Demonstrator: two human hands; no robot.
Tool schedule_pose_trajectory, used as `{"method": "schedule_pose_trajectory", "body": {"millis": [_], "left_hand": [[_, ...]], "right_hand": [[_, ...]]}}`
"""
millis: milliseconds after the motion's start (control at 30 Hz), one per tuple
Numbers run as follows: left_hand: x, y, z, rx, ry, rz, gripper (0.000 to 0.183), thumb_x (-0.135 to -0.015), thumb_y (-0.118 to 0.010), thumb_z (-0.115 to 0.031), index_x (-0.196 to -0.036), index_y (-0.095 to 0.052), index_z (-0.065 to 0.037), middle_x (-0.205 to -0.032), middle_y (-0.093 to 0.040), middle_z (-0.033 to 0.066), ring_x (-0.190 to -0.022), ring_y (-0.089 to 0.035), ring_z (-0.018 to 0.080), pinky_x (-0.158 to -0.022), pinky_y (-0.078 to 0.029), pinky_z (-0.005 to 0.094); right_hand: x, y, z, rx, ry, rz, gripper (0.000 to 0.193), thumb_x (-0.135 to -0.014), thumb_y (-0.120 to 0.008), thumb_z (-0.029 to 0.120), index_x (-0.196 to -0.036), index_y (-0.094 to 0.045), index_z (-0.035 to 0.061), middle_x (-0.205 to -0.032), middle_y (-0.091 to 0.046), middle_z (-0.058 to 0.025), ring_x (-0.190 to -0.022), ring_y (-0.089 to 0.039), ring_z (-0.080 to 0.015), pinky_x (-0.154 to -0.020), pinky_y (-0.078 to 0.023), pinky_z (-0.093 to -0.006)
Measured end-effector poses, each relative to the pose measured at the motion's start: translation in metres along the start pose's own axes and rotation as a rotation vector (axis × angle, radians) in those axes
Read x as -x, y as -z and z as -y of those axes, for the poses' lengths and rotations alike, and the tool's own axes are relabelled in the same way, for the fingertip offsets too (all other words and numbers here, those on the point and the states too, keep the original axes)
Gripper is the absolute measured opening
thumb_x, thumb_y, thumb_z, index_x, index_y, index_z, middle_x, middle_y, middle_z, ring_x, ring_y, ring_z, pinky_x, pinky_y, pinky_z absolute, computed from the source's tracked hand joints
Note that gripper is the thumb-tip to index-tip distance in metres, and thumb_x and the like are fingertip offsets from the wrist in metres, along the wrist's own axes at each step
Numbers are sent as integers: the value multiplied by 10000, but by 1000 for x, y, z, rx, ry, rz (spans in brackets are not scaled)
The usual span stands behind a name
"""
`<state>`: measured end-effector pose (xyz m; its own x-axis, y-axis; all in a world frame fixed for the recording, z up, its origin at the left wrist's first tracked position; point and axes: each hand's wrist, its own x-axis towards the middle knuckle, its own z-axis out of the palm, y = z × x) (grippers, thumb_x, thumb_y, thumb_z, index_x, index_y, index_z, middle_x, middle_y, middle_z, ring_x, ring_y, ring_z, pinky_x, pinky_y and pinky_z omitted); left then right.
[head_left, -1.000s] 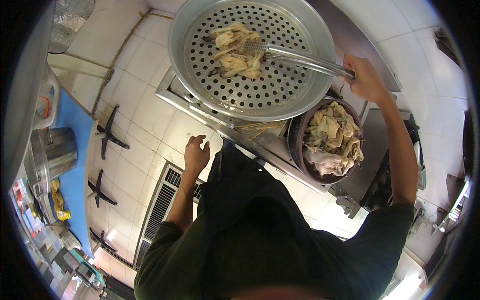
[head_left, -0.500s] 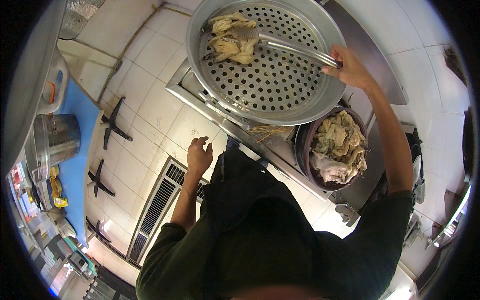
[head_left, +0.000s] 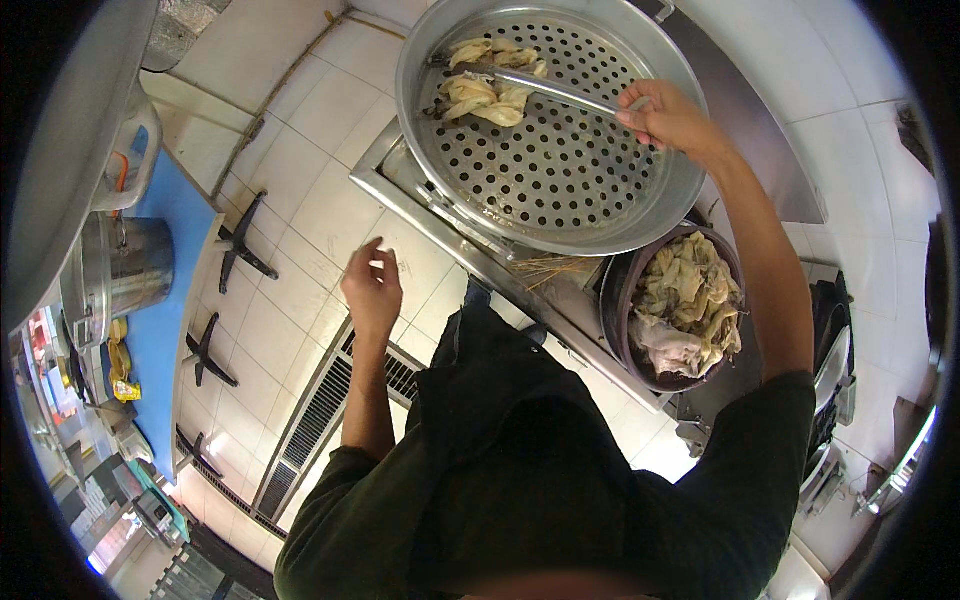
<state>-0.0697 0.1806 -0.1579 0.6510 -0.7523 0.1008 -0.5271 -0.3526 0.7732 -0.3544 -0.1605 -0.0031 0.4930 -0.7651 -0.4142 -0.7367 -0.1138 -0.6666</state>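
My right hand point(head_left: 665, 118) grips the far end of a long metal turner point(head_left: 560, 88), its fingers closed round the handle. The turner's head rests among several yellowish pieces that look like cooked poultry point(head_left: 490, 103). They lie at the left side of a wide, round, perforated steamer pan point(head_left: 560, 160). I see the turner's head edge-on, partly hidden by the pieces. My left hand point(head_left: 373, 290) hangs over the floor, left of the counter, fingers loosely apart and holding nothing. Below my right forearm stands a dark round pot point(head_left: 622, 330) heaped with pale, wrinkled poultry-like pieces point(head_left: 690, 300).
The steamer pan stands on a steel counter point(head_left: 450, 245) with a raised front edge. Thin sticks point(head_left: 545, 270) lie between pan and pot. On the left, a blue table point(head_left: 185, 260) carries a steel pot point(head_left: 140, 265). A floor drain grate point(head_left: 320, 410) runs behind my left arm.
The turner has tipped onto its edge and shifted slightly left among the pieces, my right hand moving with it. My left hand has moved a little left. The whole view has shifted slightly.
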Motion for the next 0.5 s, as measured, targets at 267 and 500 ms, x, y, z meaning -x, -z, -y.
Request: {"method": "schedule_pose_trajectory", "body": {"millis": [267,500], "left_hand": [[-37,25,-142,378,-274,-52,194,-911,-738,-80,-1063,-712,37,-860,-709,98,-647,-596,111,-615,-493,263],[-18,3,-235,363,-371,157,225,-946,-689,-91,-1084,-681,86,-857,-722,165,-570,-583,155,-564,-489,310]], "right_hand": [[80,-18,-6,-227,139,-234,371,-970,-695,134,-1288,-519,62,-662,-564,28,-575,-471,-59,-524,-330,-222],[202,-39,-19,-407,162,-476,324,-948,-684,30,-1234,-532,13,-651,-605,-13,-618,-529,-73,-579,-397,-238]]}}
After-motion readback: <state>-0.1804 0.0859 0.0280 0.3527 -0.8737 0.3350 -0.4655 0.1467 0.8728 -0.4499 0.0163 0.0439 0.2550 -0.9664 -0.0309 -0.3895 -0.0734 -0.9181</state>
